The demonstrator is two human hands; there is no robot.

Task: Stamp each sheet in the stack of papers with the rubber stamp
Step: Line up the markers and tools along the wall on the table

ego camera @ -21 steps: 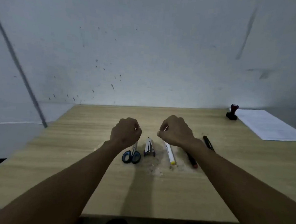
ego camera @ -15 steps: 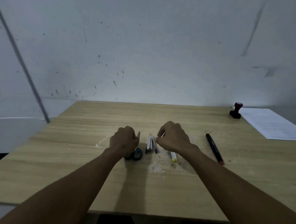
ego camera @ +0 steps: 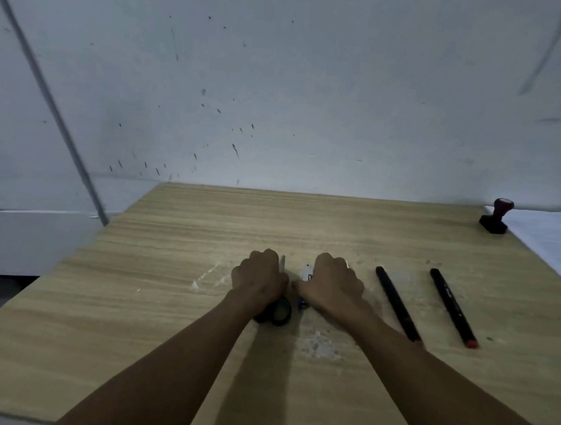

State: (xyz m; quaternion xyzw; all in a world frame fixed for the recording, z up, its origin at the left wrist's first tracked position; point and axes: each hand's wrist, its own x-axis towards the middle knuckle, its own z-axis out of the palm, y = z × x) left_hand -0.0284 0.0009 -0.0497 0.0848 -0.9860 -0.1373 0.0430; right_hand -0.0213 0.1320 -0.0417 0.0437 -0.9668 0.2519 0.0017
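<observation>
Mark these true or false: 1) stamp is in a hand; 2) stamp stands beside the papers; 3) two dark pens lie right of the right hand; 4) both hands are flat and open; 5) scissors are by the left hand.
1) False: the rubber stamp stands untouched at the far right.
2) True: it is at the left edge of the stack of papers.
3) True: pens lie right of the right hand.
4) False: both are curled fists.
5) True: scissors show beneath the left hand.
</observation>
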